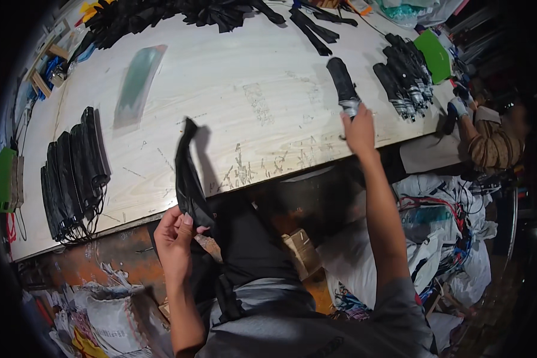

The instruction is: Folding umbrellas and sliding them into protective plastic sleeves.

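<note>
My left hand (176,231) pinches the lower end of a long, narrow black fabric sleeve (187,170), which stands up over the table's front edge. On the right, my right hand (360,129) is closed around the silvery end of a folded black umbrella (340,82), whose dark body points away from me over the tabletop. Farther right lies a pile of similar folded umbrellas (400,74) with silvery ends. At the left, several sleeved black umbrellas (71,173) lie side by side, their cords toward me.
The pale wooden table (221,83) carries a heap of black sleeves (161,17) at its far side and loose sleeves (316,30) beside it. A greenish translucent strip (140,83) lies left of centre. Another person (492,140) sits at the right. Bags (411,232) crowd the floor.
</note>
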`<action>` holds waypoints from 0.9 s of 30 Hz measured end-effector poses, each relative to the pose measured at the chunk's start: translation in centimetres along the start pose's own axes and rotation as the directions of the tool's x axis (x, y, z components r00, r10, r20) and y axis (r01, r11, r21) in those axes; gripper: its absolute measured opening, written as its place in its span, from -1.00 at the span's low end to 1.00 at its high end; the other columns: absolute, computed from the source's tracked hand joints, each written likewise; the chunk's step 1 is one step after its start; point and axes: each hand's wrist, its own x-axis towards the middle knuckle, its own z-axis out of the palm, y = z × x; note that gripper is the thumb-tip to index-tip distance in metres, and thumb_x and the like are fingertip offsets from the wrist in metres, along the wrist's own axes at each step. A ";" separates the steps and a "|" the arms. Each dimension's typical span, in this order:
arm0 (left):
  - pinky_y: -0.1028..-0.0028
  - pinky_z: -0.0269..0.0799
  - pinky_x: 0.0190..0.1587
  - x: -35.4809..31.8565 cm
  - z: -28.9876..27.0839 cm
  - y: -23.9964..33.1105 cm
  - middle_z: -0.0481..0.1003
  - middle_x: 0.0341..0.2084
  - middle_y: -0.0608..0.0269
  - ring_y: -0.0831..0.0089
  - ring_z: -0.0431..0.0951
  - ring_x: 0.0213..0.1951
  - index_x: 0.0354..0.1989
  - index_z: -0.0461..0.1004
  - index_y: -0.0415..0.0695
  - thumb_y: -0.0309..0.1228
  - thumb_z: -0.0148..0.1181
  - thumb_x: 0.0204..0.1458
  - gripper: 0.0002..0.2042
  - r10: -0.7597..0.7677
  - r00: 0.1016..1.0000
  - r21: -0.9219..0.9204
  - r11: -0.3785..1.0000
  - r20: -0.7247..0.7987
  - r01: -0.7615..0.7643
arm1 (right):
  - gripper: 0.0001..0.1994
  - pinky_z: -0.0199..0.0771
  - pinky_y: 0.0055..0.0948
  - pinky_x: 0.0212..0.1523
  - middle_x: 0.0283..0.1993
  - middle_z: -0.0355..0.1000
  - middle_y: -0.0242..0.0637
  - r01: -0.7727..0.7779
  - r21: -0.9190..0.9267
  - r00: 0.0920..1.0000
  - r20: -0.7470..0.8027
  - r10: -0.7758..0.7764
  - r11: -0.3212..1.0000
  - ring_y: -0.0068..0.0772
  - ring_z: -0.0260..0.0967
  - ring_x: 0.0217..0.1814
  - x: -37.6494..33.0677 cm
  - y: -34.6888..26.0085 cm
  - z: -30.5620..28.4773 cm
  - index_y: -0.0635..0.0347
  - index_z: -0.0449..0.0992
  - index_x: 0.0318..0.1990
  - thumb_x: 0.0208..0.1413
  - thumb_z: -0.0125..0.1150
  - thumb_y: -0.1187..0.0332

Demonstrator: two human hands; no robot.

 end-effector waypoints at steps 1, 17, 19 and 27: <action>0.53 0.53 -0.30 0.0 -0.1 0.0 0.57 -0.31 0.19 0.52 0.52 -0.39 -0.05 0.46 -0.29 -0.57 0.14 0.23 -0.85 0.020 1.000 -0.003 1.000 -0.013 -0.020 | -0.39 0.43 -0.03 0.03 0.04 0.36 0.18 -0.007 0.059 1.000 -0.024 0.008 0.998 0.22 0.40 -0.02 -1.3 -1.3 0.8 0.42 0.23 0.26 0.24 0.18 0.13; 0.38 0.61 -0.08 2.9 -1.5 5.9 0.57 -0.12 -0.04 0.23 0.65 -0.23 0.21 0.25 -0.29 -0.44 0.06 0.32 -0.65 0.280 0.946 -0.249 0.916 -0.162 -0.313 | -0.51 0.47 -0.36 -0.25 -0.25 0.57 -0.17 -0.212 0.830 0.875 0.396 -0.278 0.516 -0.30 0.47 -0.33 -24.8 -15.0 -11.3 0.31 0.42 0.10 0.02 0.41 0.36; 0.40 0.60 -0.09 2.8 -1.2 6.8 0.57 -0.13 -0.02 0.25 0.64 -0.24 0.18 0.27 -0.29 -0.44 0.05 0.33 -0.68 0.311 0.920 -0.216 0.907 -0.239 -0.363 | -0.44 0.51 -0.38 -0.21 -0.19 0.60 -0.13 -0.264 0.814 0.795 0.487 -0.361 0.517 -0.31 0.52 -0.29 -25.9 -15.8 -13.4 0.36 0.41 0.16 -0.04 0.44 0.42; 0.60 0.52 -0.19 1.3 -4.1 7.0 0.58 -0.22 0.11 0.48 0.59 -0.33 -0.08 0.39 -0.22 -0.46 0.05 0.35 -0.90 0.371 0.928 -0.365 0.868 0.027 -0.337 | -0.44 0.46 -0.41 -0.22 -0.20 0.59 -0.17 -0.091 0.887 0.785 0.344 -0.516 0.452 -0.36 0.46 -0.29 -27.2 -18.8 -13.2 0.37 0.42 0.14 -0.11 0.37 0.48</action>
